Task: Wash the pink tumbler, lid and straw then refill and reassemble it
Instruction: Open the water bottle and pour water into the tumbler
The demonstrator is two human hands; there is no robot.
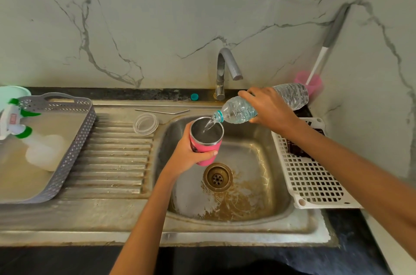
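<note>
My left hand (186, 156) grips the pink tumbler (207, 143) upright over the sink basin (254, 175); its steel inside shows. My right hand (271, 108) holds a clear plastic water bottle (238, 109) tilted down to the left, and a thin stream of water runs from its mouth into the tumbler. The clear lid (145, 124) lies on the ribbed drainboard left of the basin. The metal straw (161, 111) lies just behind it along the sink's back edge. A teal bottle cap (194, 96) rests on the ledge beside the tap.
The tap (227, 70) stands behind the basin. A grey perforated tray (74, 139) at left holds a spray bottle (27, 137). A white drying rack (310, 173) sits right of the basin, with a pink brush holder (311, 83) in the back corner.
</note>
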